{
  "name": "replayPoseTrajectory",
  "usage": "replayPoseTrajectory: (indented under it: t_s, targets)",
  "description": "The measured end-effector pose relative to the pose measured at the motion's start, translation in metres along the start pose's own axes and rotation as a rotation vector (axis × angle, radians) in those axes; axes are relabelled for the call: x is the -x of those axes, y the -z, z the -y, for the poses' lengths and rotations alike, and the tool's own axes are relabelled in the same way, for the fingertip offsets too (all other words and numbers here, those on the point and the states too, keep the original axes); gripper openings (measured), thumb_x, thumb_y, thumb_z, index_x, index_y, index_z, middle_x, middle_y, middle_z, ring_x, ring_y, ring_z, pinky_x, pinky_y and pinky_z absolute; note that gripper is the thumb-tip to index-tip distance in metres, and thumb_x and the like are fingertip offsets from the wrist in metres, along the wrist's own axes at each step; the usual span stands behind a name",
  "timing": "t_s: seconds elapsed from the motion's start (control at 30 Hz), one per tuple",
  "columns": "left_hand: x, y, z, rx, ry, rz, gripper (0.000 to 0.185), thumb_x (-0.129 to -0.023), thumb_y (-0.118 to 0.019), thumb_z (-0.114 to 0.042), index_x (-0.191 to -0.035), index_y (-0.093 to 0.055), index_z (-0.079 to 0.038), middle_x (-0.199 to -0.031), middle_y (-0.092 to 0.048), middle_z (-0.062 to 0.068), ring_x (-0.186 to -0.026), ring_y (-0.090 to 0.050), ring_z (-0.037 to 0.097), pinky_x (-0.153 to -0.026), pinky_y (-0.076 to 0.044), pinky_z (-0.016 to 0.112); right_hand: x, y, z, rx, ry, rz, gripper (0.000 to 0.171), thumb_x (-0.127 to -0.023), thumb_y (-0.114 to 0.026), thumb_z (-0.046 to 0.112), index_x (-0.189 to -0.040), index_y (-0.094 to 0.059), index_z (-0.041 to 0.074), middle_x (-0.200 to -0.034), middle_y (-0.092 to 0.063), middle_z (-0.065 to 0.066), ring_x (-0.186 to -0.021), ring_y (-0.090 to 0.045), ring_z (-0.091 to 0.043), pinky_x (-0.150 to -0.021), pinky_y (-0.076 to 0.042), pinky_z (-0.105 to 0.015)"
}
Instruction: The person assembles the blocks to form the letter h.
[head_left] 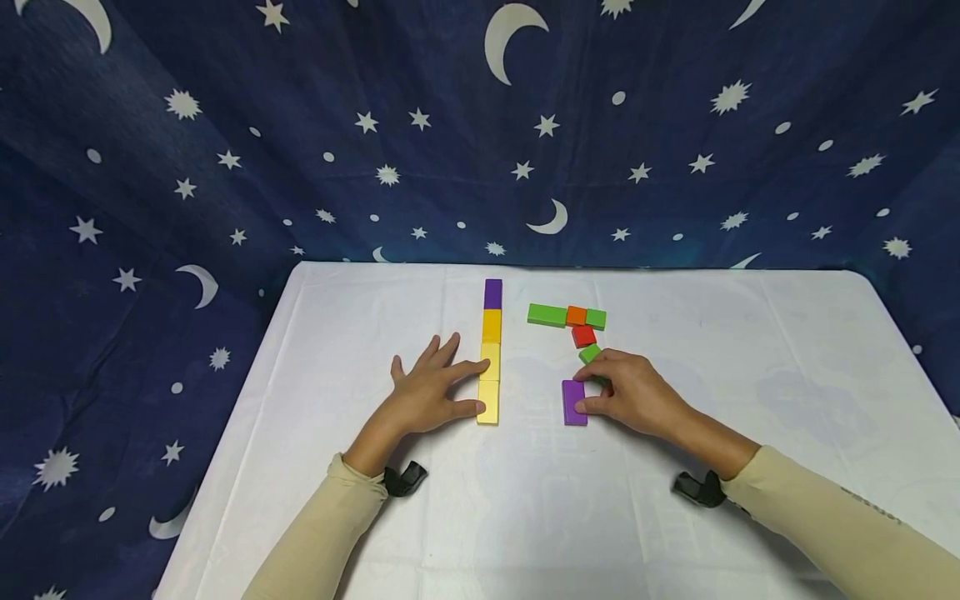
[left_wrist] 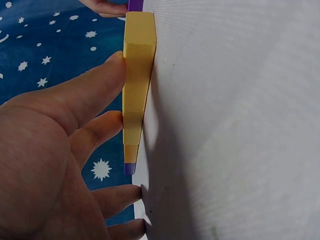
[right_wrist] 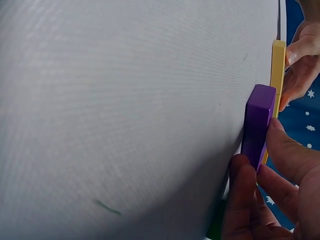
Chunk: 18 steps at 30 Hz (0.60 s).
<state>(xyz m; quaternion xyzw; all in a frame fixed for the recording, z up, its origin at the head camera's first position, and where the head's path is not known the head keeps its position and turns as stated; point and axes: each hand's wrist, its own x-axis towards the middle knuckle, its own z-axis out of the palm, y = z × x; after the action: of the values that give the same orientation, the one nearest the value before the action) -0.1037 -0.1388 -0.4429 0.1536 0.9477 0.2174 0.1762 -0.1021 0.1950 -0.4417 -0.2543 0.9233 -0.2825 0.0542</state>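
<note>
The left hand [head_left: 423, 392] lies flat on the white-clothed desk [head_left: 750, 375] with its fingers straight, thumb and forefinger tips touching the left edge of the long row of flat wooden blocks [head_left: 491, 354] — three yellow ones capped by a purple one at the 12 o'clock end. The right hand [head_left: 637, 392] has its grip closed to a pinch on the flat purple rectangular wooden block [head_left: 573, 402], thumb at the near right edge, fingers curled over the far end; this block lies on the desk at 3 o'clock from the row's nearest yellow piece, apart from it. Just at 12 o'clock of the knuckles sits a small tilted green block [head_left: 589, 353], then a red block [head_left: 583, 336] under a green-orange-green bar [head_left: 566, 316] — a careless lift of the right wrist could nudge that green piece and skew the figure. A sideways push from the left fingertips might likewise slide the loose row out of line, since nothing braces its far side
</note>
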Motion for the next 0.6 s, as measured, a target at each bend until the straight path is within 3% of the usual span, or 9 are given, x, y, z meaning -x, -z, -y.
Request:
replayPoseTrajectory:
  t_s: [0.4, 0.6]
  targets:
    - [-0.001, -0.001, 0.001, -0.005, -0.007, -0.003, 0.064, -0.087, -0.074, -0.056, -0.146, -0.055, -0.042, -0.172, -0.017, 0.007, -0.16, -0.008, 0.038, -0.109, 0.004, 0.085, 0.001, 0.002, 0.0, -0.02, -0.031, 0.007, 0.036, -0.077, -0.09, 0.029, -0.108, -0.078, 0.013, -0.098, -0.07, 0.001, -0.07, -0.052, -0.007, -0.067, -0.046, -0.024]
    - [-0.001, -0.001, 0.001, -0.007, -0.005, -0.006, 0.064, -0.087, -0.074, -0.056, -0.146, -0.055, -0.042, -0.172, -0.017, 0.007, -0.16, -0.008, 0.038, -0.109, 0.004, 0.085, -0.003, 0.014, -0.003, -0.058, -0.092, -0.046, 0.034, -0.084, -0.086, 0.027, -0.114, -0.077, 0.014, -0.098, -0.071, 0.001, -0.069, -0.054, -0.007, -0.063, -0.046, -0.024]
